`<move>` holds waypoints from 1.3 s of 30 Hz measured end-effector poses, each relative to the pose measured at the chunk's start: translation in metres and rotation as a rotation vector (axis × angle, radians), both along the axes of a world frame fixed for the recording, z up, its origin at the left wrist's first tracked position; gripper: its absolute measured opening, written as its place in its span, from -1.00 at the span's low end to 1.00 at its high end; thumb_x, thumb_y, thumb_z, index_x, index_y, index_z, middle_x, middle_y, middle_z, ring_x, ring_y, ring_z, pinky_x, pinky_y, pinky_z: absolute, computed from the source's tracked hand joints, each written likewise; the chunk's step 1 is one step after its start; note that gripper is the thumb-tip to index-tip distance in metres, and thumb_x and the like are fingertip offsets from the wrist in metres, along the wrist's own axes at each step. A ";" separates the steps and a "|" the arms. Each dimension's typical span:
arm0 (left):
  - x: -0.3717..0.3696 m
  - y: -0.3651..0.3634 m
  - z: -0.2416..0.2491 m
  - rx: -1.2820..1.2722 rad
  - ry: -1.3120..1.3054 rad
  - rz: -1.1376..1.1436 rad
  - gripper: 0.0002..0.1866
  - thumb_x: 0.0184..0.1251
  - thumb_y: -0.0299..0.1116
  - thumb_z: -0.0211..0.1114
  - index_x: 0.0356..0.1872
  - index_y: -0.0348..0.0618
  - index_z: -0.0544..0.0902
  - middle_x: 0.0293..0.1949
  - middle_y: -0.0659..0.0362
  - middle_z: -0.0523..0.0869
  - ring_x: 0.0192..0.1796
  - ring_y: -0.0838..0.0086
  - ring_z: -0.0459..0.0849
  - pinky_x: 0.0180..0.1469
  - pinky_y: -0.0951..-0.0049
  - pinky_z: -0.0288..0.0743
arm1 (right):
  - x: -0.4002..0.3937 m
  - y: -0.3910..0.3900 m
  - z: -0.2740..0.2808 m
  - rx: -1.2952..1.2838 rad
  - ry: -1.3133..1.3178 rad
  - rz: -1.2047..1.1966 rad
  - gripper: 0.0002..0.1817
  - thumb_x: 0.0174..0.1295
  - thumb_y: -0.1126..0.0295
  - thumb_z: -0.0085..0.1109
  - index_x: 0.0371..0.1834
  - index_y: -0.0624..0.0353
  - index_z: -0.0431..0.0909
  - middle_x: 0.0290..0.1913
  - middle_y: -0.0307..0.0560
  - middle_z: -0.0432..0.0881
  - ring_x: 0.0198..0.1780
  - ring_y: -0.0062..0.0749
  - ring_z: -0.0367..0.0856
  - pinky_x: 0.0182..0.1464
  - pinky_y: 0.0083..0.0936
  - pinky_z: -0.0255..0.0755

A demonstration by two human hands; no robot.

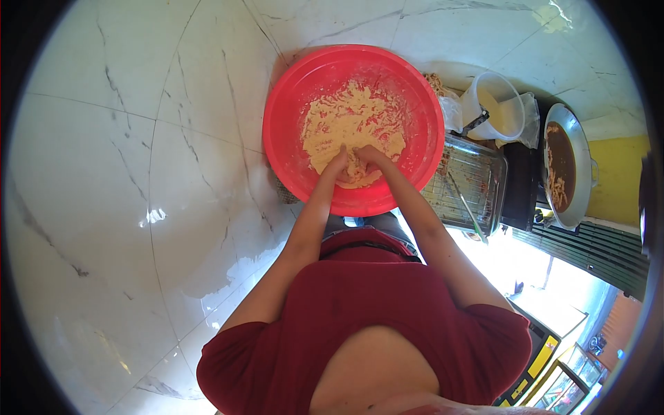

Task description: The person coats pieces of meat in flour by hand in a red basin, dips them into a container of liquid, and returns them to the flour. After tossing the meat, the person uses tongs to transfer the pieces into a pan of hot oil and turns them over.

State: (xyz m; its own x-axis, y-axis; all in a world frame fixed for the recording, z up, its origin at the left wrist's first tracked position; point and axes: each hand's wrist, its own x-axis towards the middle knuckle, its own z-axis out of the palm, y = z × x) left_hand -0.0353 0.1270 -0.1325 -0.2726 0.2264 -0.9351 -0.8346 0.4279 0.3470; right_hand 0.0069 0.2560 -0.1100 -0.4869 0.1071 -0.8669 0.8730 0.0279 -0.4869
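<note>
Both hands pressed into pale dough in a red basin

The left hand (337, 164) and right hand (370, 158) sit side by side in the dough (349, 117); each grip closed on dough; the red basin (290, 104) rests on the marble floor (124, 173); a wire rack (477, 176) lies just beside it.

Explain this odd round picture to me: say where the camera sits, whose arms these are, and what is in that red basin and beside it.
There is only one picture, taken by a camera worn on a person's head, looking straight down; the wide lens bends it into a circle. The red shirt at the bottom is the wearer's own body. Both arms reach into a red basin on a white marble floor. The left hand and right hand press together into pale yellow dough. How far the fingers are closed cannot be told. To the right stand a wire tray, a white jug and a metal pan of brown liquid.
</note>
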 end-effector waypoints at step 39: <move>-0.030 -0.062 0.056 -0.073 0.893 -0.471 -0.49 0.25 -0.02 0.15 -0.09 -0.33 0.66 -0.11 -0.20 0.70 -0.06 0.10 0.70 -0.01 0.24 0.52 | -0.010 -0.012 -0.051 0.646 0.831 0.657 -0.45 0.27 -0.04 0.00 -0.30 0.32 0.67 -0.21 0.36 0.64 -0.10 0.11 0.61 0.03 -0.13 0.42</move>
